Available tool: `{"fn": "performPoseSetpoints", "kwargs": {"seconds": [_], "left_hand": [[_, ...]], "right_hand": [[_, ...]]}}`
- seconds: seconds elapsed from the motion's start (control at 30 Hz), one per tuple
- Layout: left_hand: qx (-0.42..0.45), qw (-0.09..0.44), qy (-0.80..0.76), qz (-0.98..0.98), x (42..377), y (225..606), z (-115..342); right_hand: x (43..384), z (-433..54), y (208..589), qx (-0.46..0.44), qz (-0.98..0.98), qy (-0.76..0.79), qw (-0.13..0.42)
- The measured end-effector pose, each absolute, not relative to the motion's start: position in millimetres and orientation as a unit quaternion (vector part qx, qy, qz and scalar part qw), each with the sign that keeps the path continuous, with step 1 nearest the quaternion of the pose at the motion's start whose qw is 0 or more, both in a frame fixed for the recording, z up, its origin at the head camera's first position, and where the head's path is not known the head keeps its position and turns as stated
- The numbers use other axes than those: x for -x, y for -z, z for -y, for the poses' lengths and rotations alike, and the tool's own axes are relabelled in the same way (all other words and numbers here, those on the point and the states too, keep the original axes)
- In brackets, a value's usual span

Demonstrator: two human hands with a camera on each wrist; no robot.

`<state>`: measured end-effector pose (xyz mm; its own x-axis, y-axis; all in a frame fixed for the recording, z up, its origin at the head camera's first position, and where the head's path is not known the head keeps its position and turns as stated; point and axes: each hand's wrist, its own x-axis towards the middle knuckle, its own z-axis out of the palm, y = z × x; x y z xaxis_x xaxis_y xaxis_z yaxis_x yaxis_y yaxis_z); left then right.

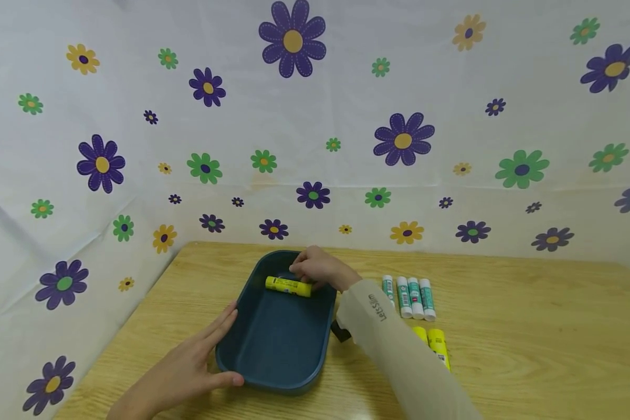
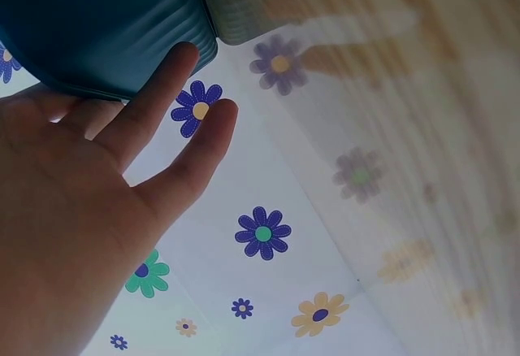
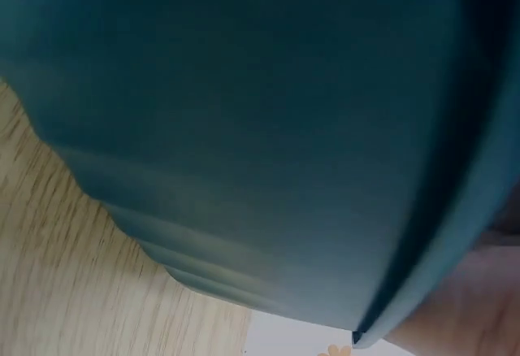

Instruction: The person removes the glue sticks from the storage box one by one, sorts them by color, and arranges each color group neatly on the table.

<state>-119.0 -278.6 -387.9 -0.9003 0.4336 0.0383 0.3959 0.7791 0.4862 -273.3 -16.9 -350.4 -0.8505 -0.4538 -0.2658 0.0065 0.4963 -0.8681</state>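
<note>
A dark blue plastic bin (image 1: 273,350) with rounded corners stands on the table. In it, near the far wall, lies a yellow glue stick (image 1: 287,286). My left hand (image 1: 184,364) rests against the bin's left side, thumb at the near corner; in the left wrist view that hand (image 2: 106,177) has extended fingers touching the bin's outer wall. My right hand (image 1: 322,269) reaches over the far right rim, its bent fingers right behind and above the glue stick's right end; I cannot tell whether they grip it. The bin's wall (image 3: 244,145) hides those fingers in the right wrist view.
Right of the bin, several white-and-teal glue sticks (image 1: 413,297) lie side by side on the wooden table (image 1: 535,338). Nearer me are yellow glue sticks (image 1: 438,347), partly behind my right sleeve (image 1: 399,350). A flower-printed white sheet (image 1: 346,105) hangs behind and to the left.
</note>
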Motion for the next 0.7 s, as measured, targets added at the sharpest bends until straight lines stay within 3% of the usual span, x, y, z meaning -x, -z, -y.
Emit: {"fn": "performPoseSetpoints", "kwargs": {"seconds": [0.7], "left_hand": [[-0.217, 0.037, -0.251, -0.943, 118.3, 386.2, 277.2]], "right_hand": [[268.7, 29.9, 369.5, 0.142, -0.846, 0.429, 0.283]]}}
